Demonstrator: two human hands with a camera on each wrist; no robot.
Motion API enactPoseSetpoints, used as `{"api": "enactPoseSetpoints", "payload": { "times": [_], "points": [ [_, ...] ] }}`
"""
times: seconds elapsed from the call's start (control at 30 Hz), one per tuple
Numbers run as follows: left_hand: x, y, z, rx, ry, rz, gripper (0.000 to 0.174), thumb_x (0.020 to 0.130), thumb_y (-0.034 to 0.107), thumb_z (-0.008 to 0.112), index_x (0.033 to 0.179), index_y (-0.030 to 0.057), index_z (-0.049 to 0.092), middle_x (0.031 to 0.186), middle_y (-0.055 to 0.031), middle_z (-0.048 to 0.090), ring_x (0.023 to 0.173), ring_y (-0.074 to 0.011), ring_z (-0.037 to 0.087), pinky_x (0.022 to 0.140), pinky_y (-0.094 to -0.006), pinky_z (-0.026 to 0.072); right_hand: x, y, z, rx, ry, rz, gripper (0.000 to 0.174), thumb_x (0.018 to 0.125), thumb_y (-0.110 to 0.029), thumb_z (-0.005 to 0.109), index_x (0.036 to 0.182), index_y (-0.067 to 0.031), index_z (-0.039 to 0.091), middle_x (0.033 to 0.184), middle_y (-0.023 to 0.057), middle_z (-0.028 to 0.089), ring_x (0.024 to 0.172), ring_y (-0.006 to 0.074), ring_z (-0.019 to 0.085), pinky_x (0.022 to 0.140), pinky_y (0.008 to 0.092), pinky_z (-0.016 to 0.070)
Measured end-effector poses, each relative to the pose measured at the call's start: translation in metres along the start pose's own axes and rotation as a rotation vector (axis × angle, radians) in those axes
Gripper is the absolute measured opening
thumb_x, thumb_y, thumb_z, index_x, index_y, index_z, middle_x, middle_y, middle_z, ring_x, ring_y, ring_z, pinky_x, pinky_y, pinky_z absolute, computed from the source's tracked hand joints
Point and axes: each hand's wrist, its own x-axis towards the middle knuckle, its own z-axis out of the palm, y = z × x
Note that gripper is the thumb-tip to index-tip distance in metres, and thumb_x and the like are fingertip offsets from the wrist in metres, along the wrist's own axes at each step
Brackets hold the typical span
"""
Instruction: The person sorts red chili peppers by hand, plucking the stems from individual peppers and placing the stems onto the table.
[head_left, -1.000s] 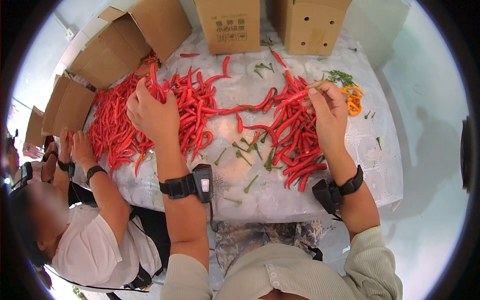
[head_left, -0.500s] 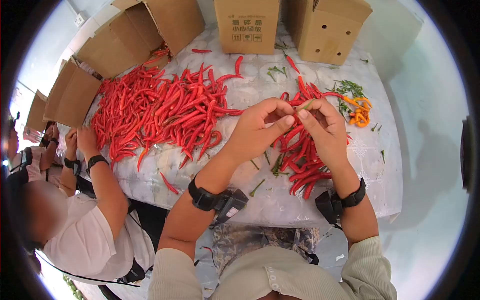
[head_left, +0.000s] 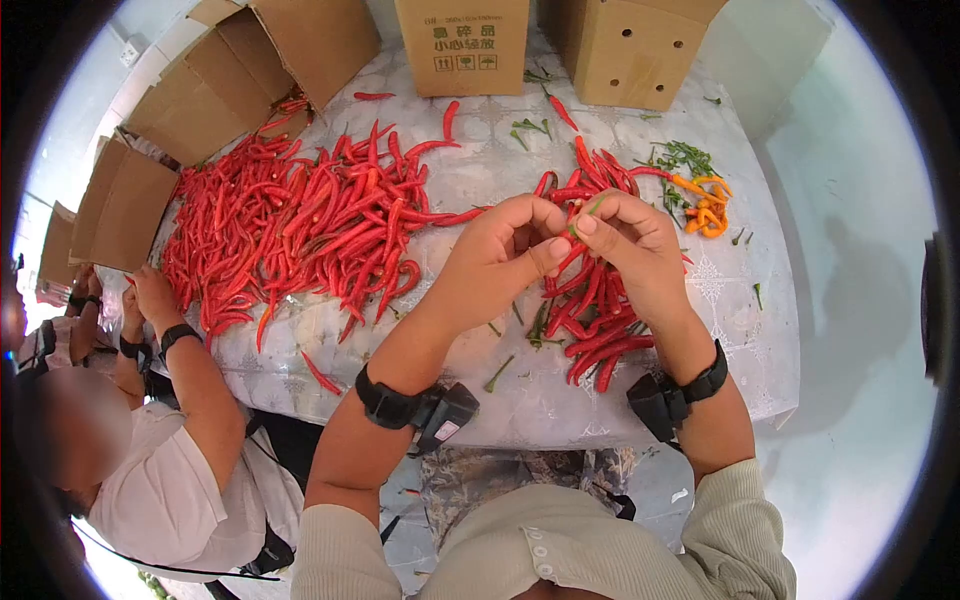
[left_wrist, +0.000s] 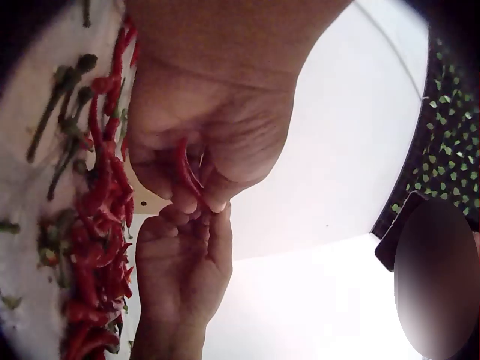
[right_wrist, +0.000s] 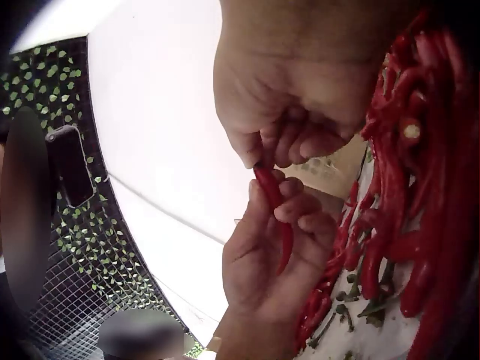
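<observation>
My left hand [head_left: 495,262] and right hand [head_left: 642,248] meet above the smaller heap of red chili peppers [head_left: 608,345]. The left fingers grip a slim red chili pepper [right_wrist: 285,241], whose curved body runs along the palm in the right wrist view. My right thumb and fingers pinch its stem end, where a green stem [head_left: 598,204] shows in the head view. In the left wrist view, a short length of the chili pepper [left_wrist: 185,166] shows between the curled left fingers.
A bigger heap of red chili peppers [head_left: 330,215] spreads to the left. Orange peppers [head_left: 708,215] and green stems [head_left: 686,157] lie at the right. Cardboard boxes [head_left: 465,50] line the back. Another person's arm [head_left: 205,370] reaches in at the left. Loose stems [head_left: 498,373] dot the tablecloth.
My left hand has come right from the bigger heap to meet the right hand and grip the chili pepper. The right hand has stayed over the smaller heap, shifting slightly left.
</observation>
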Motion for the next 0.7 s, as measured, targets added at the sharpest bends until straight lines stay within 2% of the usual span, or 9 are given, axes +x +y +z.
{"api": "enactPoseSetpoints", "payload": {
  "times": [0.07,0.17,0.37,0.7],
  "points": [
    [-0.001,0.002,0.001,-0.011,-0.013,-0.006,0.014,0.095,0.014,0.065,0.101,0.0033,0.058,0.088,0.0026,0.058,0.077,-0.0045,0.053,0.07,-0.0216,0.0461,0.0,0.003,-0.004,-0.011,-0.01,0.022,0.016,0.092,-0.014,0.069,0.083,-0.0036,0.062,0.079,-0.0032,0.058,0.077,0.0052,0.051,0.071,0.0238,0.0422],
    [-0.002,0.003,0.003,-0.016,0.008,-0.029,0.014,0.094,0.013,0.066,0.101,0.0028,0.06,0.086,0.0026,0.059,0.075,-0.0045,0.054,0.068,-0.0213,0.0467,-0.001,-0.001,-0.004,0.081,-0.003,0.154,0.016,0.092,-0.012,0.07,0.081,-0.0039,0.061,0.078,-0.0029,0.058,0.075,0.0051,0.051,0.07,0.0236,0.0415],
    [-0.002,0.0,0.003,-0.004,0.058,-0.027,0.017,0.092,0.014,0.069,0.103,0.002,0.063,0.086,0.0013,0.062,0.074,-0.0053,0.057,0.066,-0.021,0.0482,-0.001,0.004,0.004,-0.04,0.04,-0.1,0.016,0.089,-0.01,0.072,0.079,-0.004,0.061,0.076,-0.0028,0.058,0.075,0.0047,0.051,0.067,0.0228,0.04],
    [-0.004,0.004,-0.003,-0.117,-0.036,-0.115,0.019,0.091,0.014,0.069,0.105,0.0011,0.065,0.086,-0.0013,0.062,0.071,-0.0072,0.056,0.064,-0.0221,0.0481,-0.001,0.006,-0.004,0.176,-0.041,0.176,0.02,0.091,-0.021,0.068,0.079,-0.0075,0.061,0.074,-0.003,0.059,0.068,0.0052,0.051,0.061,0.0209,0.0377]
  ]
}}
